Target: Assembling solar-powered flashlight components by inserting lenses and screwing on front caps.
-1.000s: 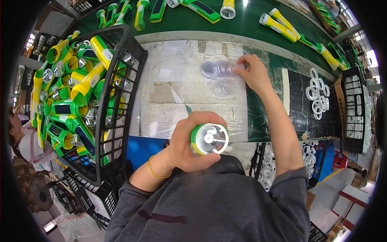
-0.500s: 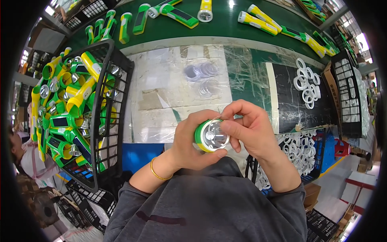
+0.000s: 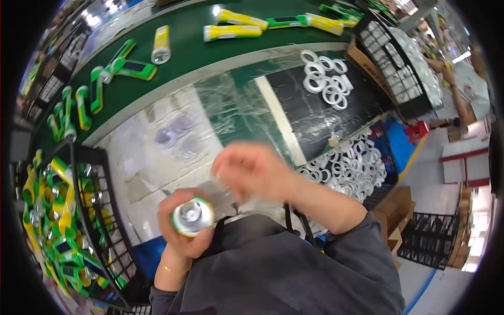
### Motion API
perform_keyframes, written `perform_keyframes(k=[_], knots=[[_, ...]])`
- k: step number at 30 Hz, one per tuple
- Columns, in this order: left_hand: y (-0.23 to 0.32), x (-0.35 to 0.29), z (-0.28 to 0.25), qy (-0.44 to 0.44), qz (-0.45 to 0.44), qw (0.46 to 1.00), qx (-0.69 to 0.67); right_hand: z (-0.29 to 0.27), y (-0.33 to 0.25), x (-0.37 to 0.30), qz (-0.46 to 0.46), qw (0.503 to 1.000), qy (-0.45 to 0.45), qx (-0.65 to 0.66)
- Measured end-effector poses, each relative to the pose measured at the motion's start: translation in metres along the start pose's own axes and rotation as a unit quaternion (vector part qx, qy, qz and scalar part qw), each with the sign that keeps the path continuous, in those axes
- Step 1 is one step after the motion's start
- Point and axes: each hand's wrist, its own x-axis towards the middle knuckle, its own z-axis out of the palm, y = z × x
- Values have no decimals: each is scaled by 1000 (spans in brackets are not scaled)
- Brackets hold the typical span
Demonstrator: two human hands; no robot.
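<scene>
My left hand [image 3: 176,231] is wrapped round a green and yellow flashlight, its round head [image 3: 192,216] with a silver reflector facing up. Raised to the right of it and apart from it is my right hand [image 3: 252,170], smeared by motion; whether anything is between its fingers cannot be made out. Thin clear plastic lens discs [image 3: 176,131] lie in overlapping rows on the pale part of the worktable [image 3: 142,173]. Farther right, several white plastic rings [image 3: 331,97] are grouped on a black mat [image 3: 304,121].
At left a black crate [image 3: 102,210] is heaped with flashlight bodies [image 3: 63,220]. Below the table's right edge, more white rings [image 3: 346,170] fill another crate. Flashlights [image 3: 233,32] lie along the green belt [image 3: 184,63]. A crate of clear parts [image 3: 394,68] and a co-worker's arm [image 3: 459,100] are at right.
My right hand has come off the flashlight head and lifted away from it. The left hand keeps its hold on the flashlight. The whole view has swung to the right.
</scene>
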Motion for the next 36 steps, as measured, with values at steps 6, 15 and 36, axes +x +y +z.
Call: perform_keyframes(k=[6,15,36], knots=[[1,3,-7,-11,7,999,-31,-278,7,-17,-93,628,559,-534],[7,6,0,24,-83,996,-33,-280,11,54,27,697,450,-558],[6,2,5,4,-49,998,-26,-258,46,-60,-14,608,455,-650]])
